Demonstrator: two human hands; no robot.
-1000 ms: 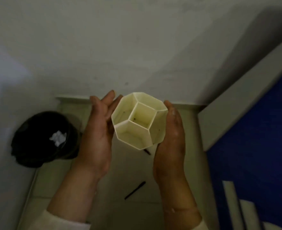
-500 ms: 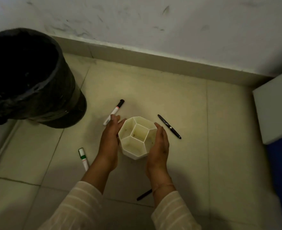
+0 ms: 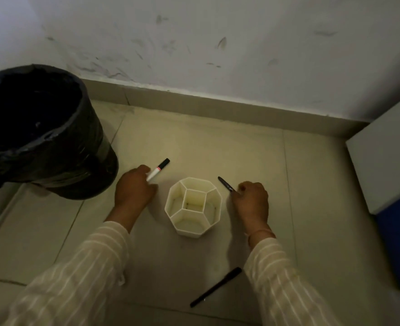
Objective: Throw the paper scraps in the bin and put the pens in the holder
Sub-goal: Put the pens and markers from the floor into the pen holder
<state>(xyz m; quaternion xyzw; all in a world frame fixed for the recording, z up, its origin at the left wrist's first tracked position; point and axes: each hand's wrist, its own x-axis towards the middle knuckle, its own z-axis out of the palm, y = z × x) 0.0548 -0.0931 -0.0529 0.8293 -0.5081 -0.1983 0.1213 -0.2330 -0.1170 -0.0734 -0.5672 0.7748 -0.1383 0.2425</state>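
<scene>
Pale tiled floor, dim light, grout lines crossing it, a skirting board along the far edge. On it: the cream pen holder standing upright, mid-floor. Off to the left stands the black-lined bin. A white marker with a black cap sits just left of the holder, a dark pen just right of it. Nearer the camera, a black pen lies flat at an angle.
</scene>
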